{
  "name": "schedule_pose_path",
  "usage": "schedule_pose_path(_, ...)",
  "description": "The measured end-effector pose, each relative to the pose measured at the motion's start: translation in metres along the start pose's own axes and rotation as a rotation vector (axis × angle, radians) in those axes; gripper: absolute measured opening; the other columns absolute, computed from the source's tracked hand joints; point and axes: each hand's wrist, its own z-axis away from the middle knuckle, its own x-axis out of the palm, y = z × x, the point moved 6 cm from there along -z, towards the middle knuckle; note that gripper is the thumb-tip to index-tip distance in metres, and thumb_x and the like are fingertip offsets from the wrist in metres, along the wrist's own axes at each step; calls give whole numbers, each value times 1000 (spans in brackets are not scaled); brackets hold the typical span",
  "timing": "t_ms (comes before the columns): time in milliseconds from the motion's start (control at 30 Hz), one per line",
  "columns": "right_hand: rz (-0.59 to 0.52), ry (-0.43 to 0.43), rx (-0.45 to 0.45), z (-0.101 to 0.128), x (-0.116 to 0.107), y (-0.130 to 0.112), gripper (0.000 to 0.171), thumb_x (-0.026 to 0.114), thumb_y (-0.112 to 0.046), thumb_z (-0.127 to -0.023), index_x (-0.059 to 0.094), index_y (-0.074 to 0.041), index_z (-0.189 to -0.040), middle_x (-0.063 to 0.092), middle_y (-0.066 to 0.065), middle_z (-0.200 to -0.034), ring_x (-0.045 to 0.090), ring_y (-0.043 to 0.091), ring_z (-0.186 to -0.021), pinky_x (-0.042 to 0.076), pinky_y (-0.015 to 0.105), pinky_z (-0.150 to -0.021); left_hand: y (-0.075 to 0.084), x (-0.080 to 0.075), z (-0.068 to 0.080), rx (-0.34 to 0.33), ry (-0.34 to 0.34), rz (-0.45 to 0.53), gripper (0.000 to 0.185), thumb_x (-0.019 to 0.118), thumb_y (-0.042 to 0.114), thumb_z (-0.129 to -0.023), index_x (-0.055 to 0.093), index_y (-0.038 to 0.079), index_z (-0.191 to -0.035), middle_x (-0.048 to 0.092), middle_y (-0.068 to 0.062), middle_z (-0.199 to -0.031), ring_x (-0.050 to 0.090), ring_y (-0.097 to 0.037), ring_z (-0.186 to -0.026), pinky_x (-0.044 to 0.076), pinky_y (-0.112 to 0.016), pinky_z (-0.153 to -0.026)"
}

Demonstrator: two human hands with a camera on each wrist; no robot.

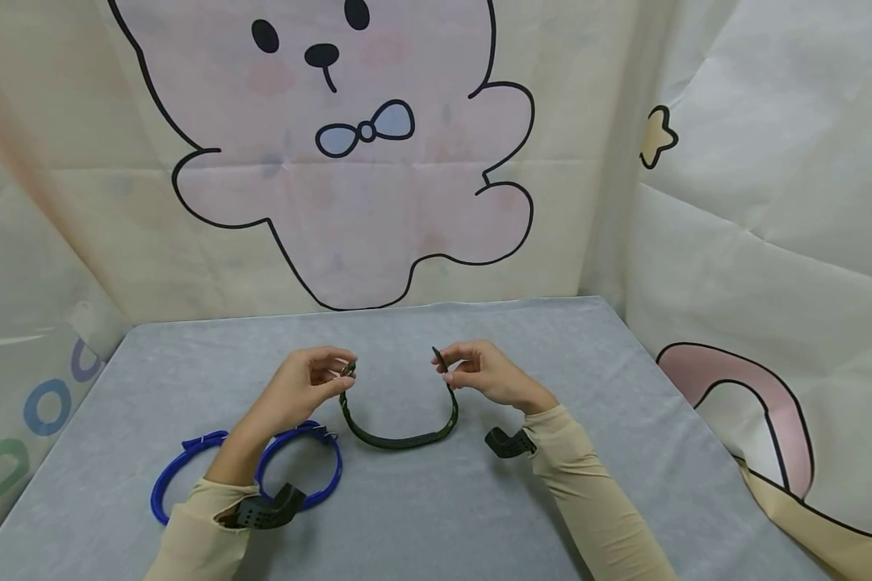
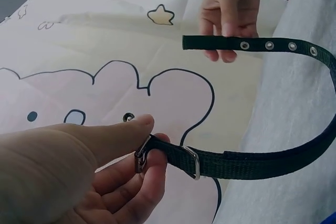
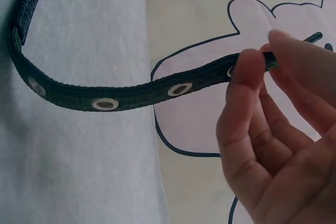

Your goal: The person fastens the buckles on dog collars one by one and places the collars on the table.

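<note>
A dark green collar [image 1: 403, 442] hangs in a U between the two hands, unfastened. My left hand [image 1: 308, 383] pinches its buckle end; the left wrist view shows thumb and finger beside the metal buckle [image 2: 140, 160], with a D-shaped ring [image 2: 196, 162] further along the strap. On the other side, my right hand [image 1: 487, 373] pinches the strap near its free tip, between thumb and index finger. Metal-rimmed eyelets [image 3: 105, 104] run along that end in the right wrist view. The two ends are apart.
Two blue collars lie looped on the grey-covered table [image 1: 421, 516]: one blue collar [image 1: 161, 488] left of my left forearm, the other blue collar [image 1: 337, 468] just right of it. The forearm partly hides both. A printed cloth wall [image 1: 567, 242] stands behind the table.
</note>
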Motion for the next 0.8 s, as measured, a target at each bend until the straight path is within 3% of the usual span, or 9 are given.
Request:
schedule_pose_path(167, 57, -40, 4, 1, 0, 2, 34, 64, 0, -97, 63, 8, -129, 64, 30, -131, 70, 25, -100, 56, 30, -90, -4, 1, 1, -19, -30, 74, 39, 68, 16, -98, 62, 8, -135, 73, -15, -120, 71, -23, -105, 56, -24, -85)
schedule_pose_path(300, 69, -67, 4, 2, -1, 3, 33, 61, 0, -98, 62, 9, -130, 64, 30, -130, 68, 33, -110, 56, 31, -91, -7, 4, -2, -39, -50, 170, 37, 67, 18, -99, 63, 4, -133, 74, -15, -120, 71, -23, -111, 55, -22, -88)
schedule_pose_path(533, 49, -54, 8, 3, -2, 1, 31, 59, 3, -98, 63, 10, -128, 67, 32, -121, 63, 52, -110, 58, 30, -88, -6, 10, -8, -63, 42, 202, 29, 65, 19, -100, 68, 3, -123, 77, -12, -108, 70, -3, -97, 53, -21, -87)
schedule_pose_path(667, 82, -58, -1, 3, 0, 2, 29, 59, 2, -99, 63, 9, -127, 65, 34, -122, 63, 50, -111, 57, 29, -88, -6, 13, -8, -76, 80, 199, 25, 65, 18, -100, 69, 3, -119, 77, -14, -105, 68, -3, -92, 52, -23, -85)
schedule_pose_path(800, 108, -47, -3, 0, 3, 4, 28, 59, 2, -99, 64, 8, -126, 64, 35, -121, 67, 37, -107, 57, 27, -88, -5, 16, -7, -76, 85, 182, 24, 62, 17, -101, 70, 1, -118, 75, -19, -106, 67, -2, -91, 51, -23, -85)
